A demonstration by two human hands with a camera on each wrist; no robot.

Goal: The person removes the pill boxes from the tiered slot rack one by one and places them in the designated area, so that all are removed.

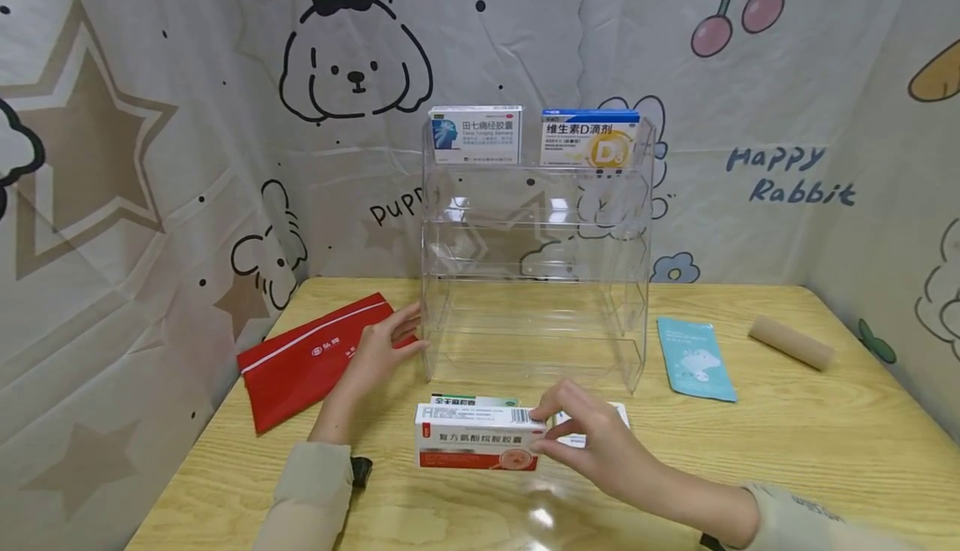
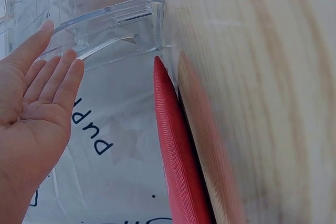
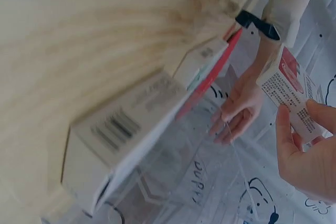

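Note:
My right hand (image 1: 592, 434) pinches the right end of a white and red medicine box (image 1: 472, 443) between thumb and fingers. In the head view the box is above the front of the table, its printed face towards me. Beside the left side of a clear tiered display rack (image 1: 536, 349) is my left hand (image 1: 378, 349), its fingers extended towards the side panel; the left wrist view shows the palm (image 2: 44, 119) with nothing in it. Partly hidden behind the held box are a green and white box (image 1: 480, 400) and another white box (image 1: 618, 414), both lying on the table.
On the rack's top tier stand a blue and white medicine box (image 1: 480, 138) and a vitamin D box (image 1: 588, 138). A red zip pouch (image 1: 307, 359) lies left of the rack. To its right are a light blue packet (image 1: 696, 359) and a brown cylinder (image 1: 791, 343). Printed cloth hangs around the table.

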